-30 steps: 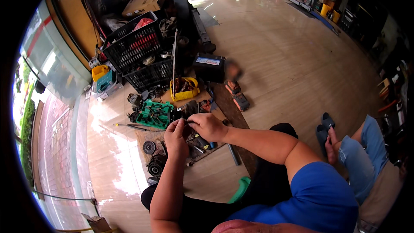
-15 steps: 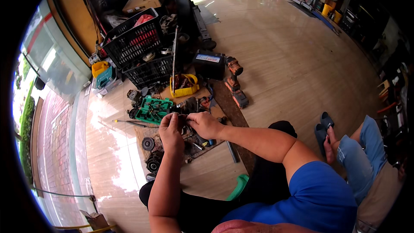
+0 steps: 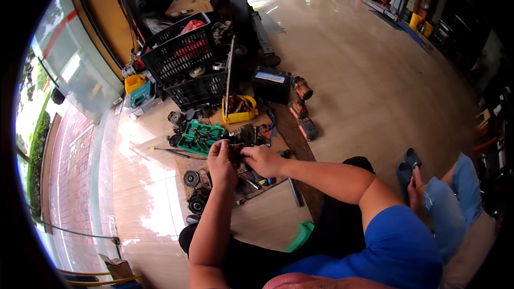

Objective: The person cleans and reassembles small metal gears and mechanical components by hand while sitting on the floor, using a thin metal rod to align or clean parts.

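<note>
Over the cluttered work mat, my left hand pinches a small dark part between thumb and fingers. My right hand is beside it, fingers closed at the part's right side; the fingertips are too small to show exactly what they grip. Just beyond my hands lies an open green tool case with dark pieces in it. Below and left of my left hand are a round grooved pulley and a dark round machine part. A short dark tube lies below my right hand.
A yellow cut-open container, a black battery and an orange-and-black cordless power tool stand farther back. Black plastic crates are stacked behind them. At the right sits another person in blue shorts. Something green lies between my legs.
The whole view has shifted, so the scene sits farther right and slightly lower. My hands remain close together at the small part, which shows more clearly between them now.
</note>
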Tool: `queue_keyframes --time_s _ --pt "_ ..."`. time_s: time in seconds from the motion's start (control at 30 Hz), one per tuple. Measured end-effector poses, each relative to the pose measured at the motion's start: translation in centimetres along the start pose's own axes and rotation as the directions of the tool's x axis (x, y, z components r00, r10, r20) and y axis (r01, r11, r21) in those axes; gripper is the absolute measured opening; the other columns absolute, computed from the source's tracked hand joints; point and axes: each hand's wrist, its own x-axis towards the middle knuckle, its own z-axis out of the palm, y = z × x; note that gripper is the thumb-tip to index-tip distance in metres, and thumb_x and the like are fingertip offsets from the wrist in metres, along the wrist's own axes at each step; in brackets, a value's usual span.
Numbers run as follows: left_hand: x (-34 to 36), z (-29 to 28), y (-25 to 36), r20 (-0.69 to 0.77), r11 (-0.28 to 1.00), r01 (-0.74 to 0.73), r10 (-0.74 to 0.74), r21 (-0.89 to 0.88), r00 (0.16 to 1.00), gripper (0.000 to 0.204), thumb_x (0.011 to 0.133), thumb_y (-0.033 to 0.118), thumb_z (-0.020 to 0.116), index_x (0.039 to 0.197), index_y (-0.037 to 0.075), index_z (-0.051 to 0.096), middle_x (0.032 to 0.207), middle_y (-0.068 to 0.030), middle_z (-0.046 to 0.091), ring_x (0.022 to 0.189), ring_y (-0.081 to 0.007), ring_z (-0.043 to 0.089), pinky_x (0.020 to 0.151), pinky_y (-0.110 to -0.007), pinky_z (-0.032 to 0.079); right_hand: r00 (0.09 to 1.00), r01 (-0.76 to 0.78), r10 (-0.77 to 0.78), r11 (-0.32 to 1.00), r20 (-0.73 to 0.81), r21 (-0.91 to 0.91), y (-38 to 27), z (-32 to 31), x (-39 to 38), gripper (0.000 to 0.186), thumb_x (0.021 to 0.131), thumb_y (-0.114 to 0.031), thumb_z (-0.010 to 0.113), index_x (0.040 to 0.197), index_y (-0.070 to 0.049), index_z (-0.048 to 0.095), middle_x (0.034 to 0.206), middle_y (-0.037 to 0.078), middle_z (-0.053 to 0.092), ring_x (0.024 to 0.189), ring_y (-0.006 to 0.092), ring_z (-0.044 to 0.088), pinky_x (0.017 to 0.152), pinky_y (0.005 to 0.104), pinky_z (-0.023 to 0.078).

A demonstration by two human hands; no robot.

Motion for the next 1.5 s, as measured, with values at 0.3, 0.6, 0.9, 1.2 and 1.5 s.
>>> queue_keyframes --time_s 0.3,0.6,0.9,1.2,1.5 --pt "-0.4 0.2 -0.9 0.038 0.999 0.044 -0.044 0.019 0.998 0.01 0.098 0.014 0.052 0.102 0.006 0.054 0.085 -0.0105 0.066 0.083 -0.0233 0.067 0.075 -0.033 0.055 1.0 -0.028 0.028 0.999 0.005 -0.03 -0.6 -1.6 -0.9 0.02 0.087 -0.008 0.055 0.104 0.001 0.062 0.09 0.025 0.063 0.087 0.0427 0.061 0.071 0.0447 0.05" --pt "0.1 1.0 0.3 -0.035 0.999 0.046 -0.046 -0.01 0.998 0.017 0.096 0.02 0.057 0.103 0.005 0.057 0.085 -0.0083 0.065 0.073 -0.0175 0.064 0.066 -0.03 0.052 0.999 -0.034 0.032 0.996 -0.032 -0.083 -0.2 -1.5 -0.1 0.021 0.086 -0.006 0.055 0.105 -0.002 0.063 0.089 0.026 0.063 0.086 0.0423 0.062 0.069 0.0446 0.05" --pt "-0.5 -0.6 -0.5 0.009 0.996 0.061 -0.06 -0.073 0.998 0.012 0.097 0.015 0.053 0.098 0.003 0.055 0.08 -0.0068 0.061 0.072 -0.0185 0.063 0.068 -0.03 0.052 0.994 -0.106 0.104 0.993 0.042 0.051 -0.4 -0.2 -0.9 0.022 0.088 -0.003 0.054 0.108 -0.002 0.064 0.08 0.023 0.064 0.075 0.0335 0.067 0.064 0.0369 0.05" --pt "-0.5 0.1 0.0 0.037 0.986 0.065 -0.06 -0.156 0.998 0.01 0.096 0.014 0.055 0.095 0.004 0.053 0.072 -0.0045 0.056 0.064 -0.0161 0.058 0.06 -0.028 0.05 0.985 -0.14 0.137 0.99 0.107 0.022 -0.2 -0.8 -0.6 0.019 0.09 -0.008 0.057 0.106 -0.002 0.065 0.089 0.024 0.064 0.089 0.0375 0.065 0.071 0.0366 0.051" --pt "-0.9 0.4 0.0 0.078 0.989 0.068 -0.058 -0.132 0.995 0.01 0.096 0.016 0.055 0.095 0.005 0.053 0.071 -0.0036 0.054 0.062 -0.015 0.056 0.059 -0.027 0.049 0.958 -0.229 0.214 0.971 0.19 0.063 0.9 -1.0 -0.2 0.017 0.089 -0.01 0.06 0.103 -0.001 0.064 0.081 0.02 0.064 0.075 0.0257 0.065 0.069 0.0341 0.048"
